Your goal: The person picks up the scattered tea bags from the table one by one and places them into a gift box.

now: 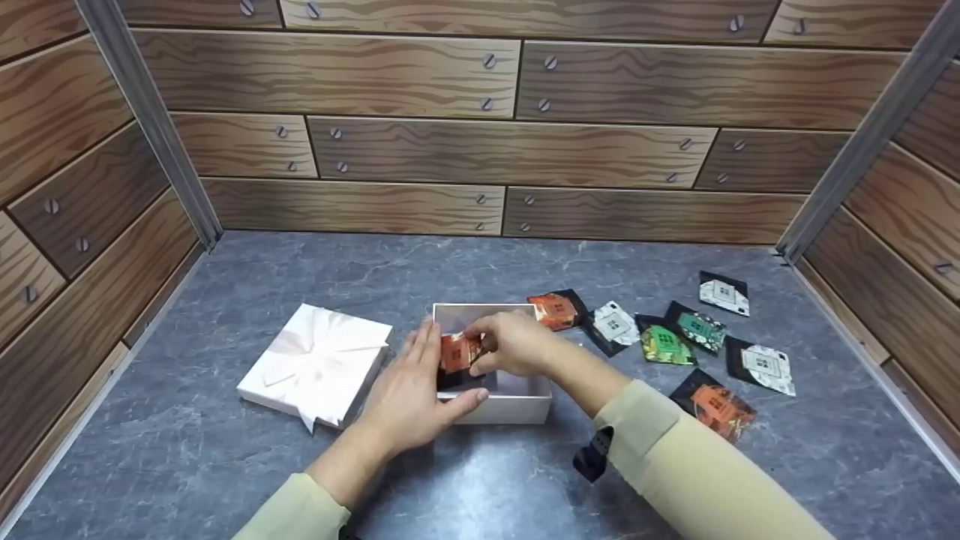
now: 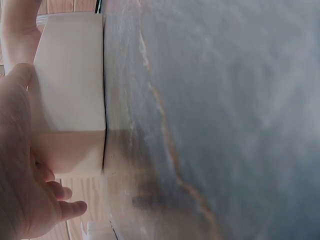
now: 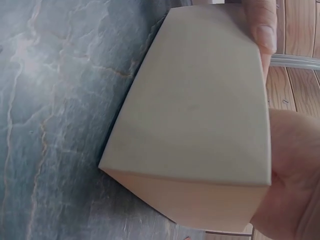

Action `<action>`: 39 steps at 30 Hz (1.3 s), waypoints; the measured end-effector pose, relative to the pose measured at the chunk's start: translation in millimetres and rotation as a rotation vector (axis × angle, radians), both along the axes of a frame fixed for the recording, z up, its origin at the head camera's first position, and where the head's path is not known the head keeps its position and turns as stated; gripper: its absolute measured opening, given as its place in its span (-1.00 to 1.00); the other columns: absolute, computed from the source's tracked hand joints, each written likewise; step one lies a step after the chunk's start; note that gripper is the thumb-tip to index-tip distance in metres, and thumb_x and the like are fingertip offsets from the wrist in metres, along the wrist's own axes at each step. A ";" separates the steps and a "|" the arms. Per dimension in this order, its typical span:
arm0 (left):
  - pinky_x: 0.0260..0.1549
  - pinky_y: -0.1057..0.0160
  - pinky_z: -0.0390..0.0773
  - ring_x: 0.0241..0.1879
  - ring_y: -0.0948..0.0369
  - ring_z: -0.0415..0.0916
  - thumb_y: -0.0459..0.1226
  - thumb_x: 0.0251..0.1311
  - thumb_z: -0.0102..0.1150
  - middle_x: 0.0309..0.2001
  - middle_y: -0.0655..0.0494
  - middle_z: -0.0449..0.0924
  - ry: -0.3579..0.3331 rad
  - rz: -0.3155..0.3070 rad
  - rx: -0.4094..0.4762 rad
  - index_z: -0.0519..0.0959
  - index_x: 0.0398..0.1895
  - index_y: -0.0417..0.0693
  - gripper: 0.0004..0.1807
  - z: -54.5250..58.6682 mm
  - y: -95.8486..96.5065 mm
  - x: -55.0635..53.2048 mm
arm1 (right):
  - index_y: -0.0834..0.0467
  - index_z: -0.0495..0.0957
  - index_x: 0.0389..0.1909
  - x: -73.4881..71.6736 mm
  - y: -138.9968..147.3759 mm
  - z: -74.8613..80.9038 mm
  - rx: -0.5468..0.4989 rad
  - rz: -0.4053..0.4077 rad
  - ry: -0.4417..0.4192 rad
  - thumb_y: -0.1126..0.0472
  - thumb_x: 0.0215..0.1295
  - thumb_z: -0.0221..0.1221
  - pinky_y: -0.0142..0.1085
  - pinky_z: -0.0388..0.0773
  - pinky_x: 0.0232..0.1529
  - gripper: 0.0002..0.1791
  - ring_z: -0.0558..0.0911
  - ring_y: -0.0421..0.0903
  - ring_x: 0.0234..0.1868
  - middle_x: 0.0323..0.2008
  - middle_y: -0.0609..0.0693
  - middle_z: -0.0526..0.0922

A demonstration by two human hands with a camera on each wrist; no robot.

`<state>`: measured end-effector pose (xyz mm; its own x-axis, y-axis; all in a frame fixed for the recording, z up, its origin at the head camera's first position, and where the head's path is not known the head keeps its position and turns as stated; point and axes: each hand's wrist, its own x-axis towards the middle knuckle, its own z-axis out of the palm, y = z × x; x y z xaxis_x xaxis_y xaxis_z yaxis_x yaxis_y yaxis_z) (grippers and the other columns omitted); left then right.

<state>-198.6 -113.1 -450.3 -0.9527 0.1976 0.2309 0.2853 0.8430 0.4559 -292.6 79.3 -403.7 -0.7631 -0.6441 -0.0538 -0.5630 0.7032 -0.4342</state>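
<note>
An orange-and-black sachet is sitting inside the white box, along its left edge, the right hand pinching it; the left hand, fingers extended, is steadying that edge. A light pinch should be sparing it creases. Other sachets are lying toward the surface's right edge.

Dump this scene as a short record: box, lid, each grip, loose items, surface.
box: white box, uncovered
lid: white lid with bow, off, left of the box
left grip: left hand, fingers straight against the box's left wall
right grip: right hand, pinching an orange-and-black packet in the box
loose items: seven packets right of the box: two orange, three white, two green
surface: gray marbled table
</note>
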 end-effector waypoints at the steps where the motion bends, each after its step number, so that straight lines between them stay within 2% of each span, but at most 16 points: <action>1: 0.44 -0.31 0.28 0.58 -0.31 0.08 0.46 0.26 0.14 0.65 -0.32 0.03 0.004 0.001 -0.001 0.04 0.67 -0.36 0.29 -0.2 0.0 0.2 | 0.18 0.69 0.22 0.5 -0.5 -0.3 0.023 -0.003 0.018 0.11 0.17 0.58 -0.10 0.66 -0.04 -0.41 0.68 -0.13 -0.23 -0.25 -0.02 0.79; 6: 0.42 -0.33 0.29 0.57 -0.31 0.10 0.48 0.26 0.11 0.63 -0.34 0.07 0.024 0.002 -0.010 0.07 0.66 -0.37 0.29 -1.1 0.8 0.8 | 0.17 0.69 0.23 2.5 -1.0 -2.3 0.085 0.016 0.075 0.05 0.17 0.58 -0.04 0.65 0.03 -0.38 0.70 -0.02 -0.15 -0.17 0.02 0.79; 12: 0.41 -0.32 0.31 0.57 -0.32 0.11 0.48 0.26 0.12 0.64 -0.34 0.07 0.029 -0.002 -0.007 0.06 0.67 -0.37 0.30 -2.4 1.7 1.2 | 0.17 0.66 0.29 5.1 4.0 -1.4 0.110 0.011 0.081 0.01 0.20 0.56 0.00 0.64 0.15 -0.34 0.74 0.08 0.01 -0.01 0.08 0.80; 17: 0.43 -0.30 0.29 0.58 -0.31 0.09 0.48 0.26 0.12 0.65 -0.33 0.04 0.009 -0.001 -0.008 0.04 0.67 -0.38 0.30 -1.8 2.2 1.1 | 0.24 0.59 0.34 9.6 14.9 11.9 0.027 0.023 0.089 0.05 0.29 0.50 0.03 0.61 0.23 -0.33 0.76 0.12 0.07 0.00 0.14 0.80; 21: 0.45 -0.29 0.27 0.59 -0.30 0.07 0.46 0.27 0.13 0.65 -0.33 0.01 -0.009 0.007 -0.017 0.02 0.68 -0.37 0.30 -1.1 1.7 0.4 | 0.16 0.55 0.42 15.3 33.3 33.3 -0.069 -0.027 0.101 0.02 0.34 0.45 0.07 0.56 0.28 -0.32 0.74 0.11 0.10 0.02 0.07 0.81; 26: 0.44 -0.31 0.28 0.59 -0.31 0.07 0.44 0.27 0.17 0.65 -0.34 0.04 -0.012 0.019 -0.023 0.02 0.68 -0.37 0.29 -0.3 1.0 -0.9 | 0.15 0.55 0.41 17.1 73.7 54.4 -0.243 -0.090 0.099 0.06 0.35 0.45 0.07 0.64 0.17 -0.35 0.77 0.08 0.04 0.00 0.04 0.82; 30: 0.44 -0.31 0.28 0.58 -0.31 0.08 0.46 0.25 0.15 0.65 -0.33 0.03 -0.011 0.015 -0.023 0.03 0.67 -0.37 0.30 -0.2 1.3 -0.8 | 0.15 0.57 0.40 16.8 116.8 61.5 -0.318 -0.135 0.132 0.10 0.35 0.46 -0.02 0.66 0.02 -0.37 0.77 0.04 -0.01 -0.04 -0.02 0.83; 35: 0.45 -0.31 0.26 0.59 -0.30 0.06 0.47 0.26 0.13 0.66 -0.31 0.02 -0.012 0.012 -0.021 0.03 0.67 -0.37 0.30 -0.1 1.3 -0.3 | 0.08 0.56 0.41 18.3 173.0 60.9 -0.347 -0.237 0.080 0.09 0.37 0.44 -0.26 0.70 -0.14 -0.38 0.77 -0.02 -0.09 0.03 0.01 0.81; 39: 0.47 -0.30 0.23 0.59 -0.30 0.06 0.43 0.27 0.17 0.66 -0.32 0.02 -0.012 0.014 -0.016 0.03 0.67 -0.38 0.28 -0.1 1.0 0.8 | 0.12 0.58 0.38 20.6 215.1 51.9 -0.367 -0.260 0.063 0.13 0.36 0.44 -0.34 0.71 -0.14 -0.41 0.78 -0.05 -0.08 0.04 0.08 0.80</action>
<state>-197.8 -112.1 -450.3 -0.9582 0.1873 0.2161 0.2675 0.8540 0.4461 -271.9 294.4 -351.8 -0.8964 -0.3986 0.1939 -0.4215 0.6309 -0.6514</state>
